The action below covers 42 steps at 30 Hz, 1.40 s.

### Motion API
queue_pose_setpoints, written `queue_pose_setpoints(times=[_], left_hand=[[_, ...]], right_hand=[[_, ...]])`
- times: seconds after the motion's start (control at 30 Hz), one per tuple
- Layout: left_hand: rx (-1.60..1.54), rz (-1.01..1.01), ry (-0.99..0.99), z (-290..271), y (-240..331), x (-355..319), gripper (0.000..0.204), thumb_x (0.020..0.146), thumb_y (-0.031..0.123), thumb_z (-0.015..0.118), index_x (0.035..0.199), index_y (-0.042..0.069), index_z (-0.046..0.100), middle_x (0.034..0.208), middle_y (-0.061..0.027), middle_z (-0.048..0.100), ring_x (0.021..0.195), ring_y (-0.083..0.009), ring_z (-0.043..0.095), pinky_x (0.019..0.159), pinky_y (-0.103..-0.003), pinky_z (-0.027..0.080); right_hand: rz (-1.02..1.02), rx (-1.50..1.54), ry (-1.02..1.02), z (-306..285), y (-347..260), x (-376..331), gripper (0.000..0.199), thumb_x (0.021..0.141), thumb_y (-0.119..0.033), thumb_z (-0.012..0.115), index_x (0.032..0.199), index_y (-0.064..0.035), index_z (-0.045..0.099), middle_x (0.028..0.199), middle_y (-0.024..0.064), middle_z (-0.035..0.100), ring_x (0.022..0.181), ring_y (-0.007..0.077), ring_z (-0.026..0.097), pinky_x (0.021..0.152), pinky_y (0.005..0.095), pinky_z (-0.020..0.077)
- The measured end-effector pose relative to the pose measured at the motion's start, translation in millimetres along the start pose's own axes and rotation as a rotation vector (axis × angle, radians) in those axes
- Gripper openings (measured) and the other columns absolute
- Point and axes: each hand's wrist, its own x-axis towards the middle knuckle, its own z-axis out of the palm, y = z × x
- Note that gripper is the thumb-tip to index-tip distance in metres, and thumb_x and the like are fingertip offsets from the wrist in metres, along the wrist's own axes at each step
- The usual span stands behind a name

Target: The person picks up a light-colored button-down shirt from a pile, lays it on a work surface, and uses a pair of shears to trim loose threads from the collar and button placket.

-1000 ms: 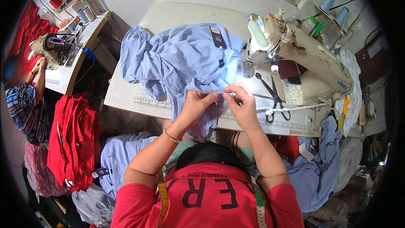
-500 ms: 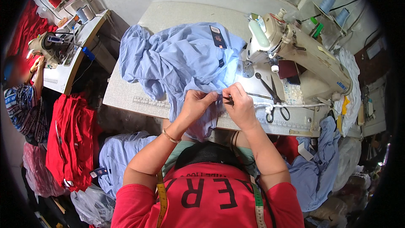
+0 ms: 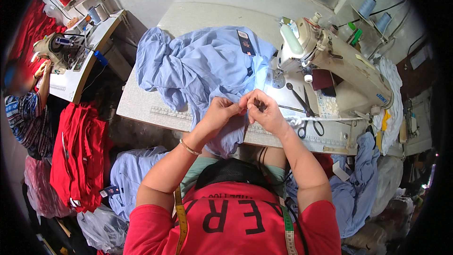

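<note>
A light blue garment (image 3: 203, 61) lies bunched across the sewing table, a dark paper tag (image 3: 246, 42) on its far right part. My left hand (image 3: 221, 113) pinches a bit of this cloth near the table's front edge, and a fold hangs down below it. Against its fingertips, my right hand (image 3: 262, 109) is closed with thumb and forefinger together. Small dark thread snips (image 3: 259, 106) are tucked in its palm, mostly hidden by the fingers. Whether the fingertips also hold a thread is too small to tell.
Right of the cloth stands a sewing machine (image 3: 337, 59), with black scissors (image 3: 306, 108) lying before it. More blue garments (image 3: 134, 174) hang at both sides of my lap. At left are a red cloth pile (image 3: 80, 156) and a co-worker (image 3: 28, 113) at another machine (image 3: 49, 52).
My right hand has turned and moved slightly up and left, its fingertips now meeting my left hand's. The snips' blades, which pointed toward the cloth, are now tucked into the palm.
</note>
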Motion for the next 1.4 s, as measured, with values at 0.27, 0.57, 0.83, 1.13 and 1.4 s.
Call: queue_pose_setpoints(times=[0.27, 0.57, 0.83, 1.13, 1.4], left_hand=[[-0.164, 0.098, 0.050, -12, 4, -5, 0.018, 0.085, 0.012, 0.059, 0.083, -0.005, 0.063, 0.081, -0.0112, 0.064, 0.074, -0.0161, 0.061, 0.074, -0.028, 0.049], [0.003, 0.088, 0.027, -15, 7, -8, 0.019, 0.087, 0.016, 0.058, 0.085, -0.003, 0.063, 0.083, -0.0085, 0.065, 0.076, -0.0153, 0.061, 0.072, -0.029, 0.050], [1.214, 0.909, 0.223, 9, 47, -6, 0.016, 0.079, 0.016, 0.065, 0.091, 0.004, 0.062, 0.099, -0.0087, 0.059, 0.081, -0.0239, 0.056, 0.085, -0.034, 0.037], [0.415, 0.165, -0.158, -12, 23, 26, 0.022, 0.093, 0.021, 0.048, 0.087, 0.002, 0.055, 0.071, 0.0045, 0.046, 0.066, -0.0067, 0.040, 0.059, -0.021, 0.034], [0.378, 0.180, -0.163, -10, 25, 22, 0.023, 0.094, 0.022, 0.047, 0.095, 0.003, 0.058, 0.075, 0.0062, 0.046, 0.071, -0.0034, 0.038, 0.063, -0.019, 0.034]], right_hand=[[-0.162, -1.038, 0.313, -51, 23, -3, 0.021, 0.070, 0.005, 0.059, 0.088, -0.0002, 0.048, 0.080, 0.0205, 0.058, 0.080, 0.0375, 0.058, 0.067, 0.0390, 0.0469], [-0.336, -0.745, 0.239, 4, -2, 8, 0.023, 0.071, -0.005, 0.066, 0.092, -0.0051, 0.058, 0.082, 0.0105, 0.060, 0.078, 0.0313, 0.060, 0.069, 0.0341, 0.0483], [-0.274, -0.747, 0.148, -19, 11, 11, 0.017, 0.073, -0.005, 0.064, 0.089, -0.0004, 0.059, 0.082, 0.0127, 0.061, 0.073, 0.0270, 0.060, 0.065, 0.0331, 0.0472], [0.141, -0.326, 0.122, -35, 10, 15, 0.017, 0.085, -0.018, 0.061, 0.092, -0.0023, 0.059, 0.076, -0.0021, 0.053, 0.069, 0.0059, 0.046, 0.064, 0.0212, 0.0398], [0.077, 0.062, 0.214, -30, 1, 1, 0.041, 0.087, -0.013, 0.057, 0.123, -0.0012, 0.042, 0.110, 0.0055, 0.048, 0.094, 0.0101, 0.044, 0.084, 0.0252, 0.0360]])
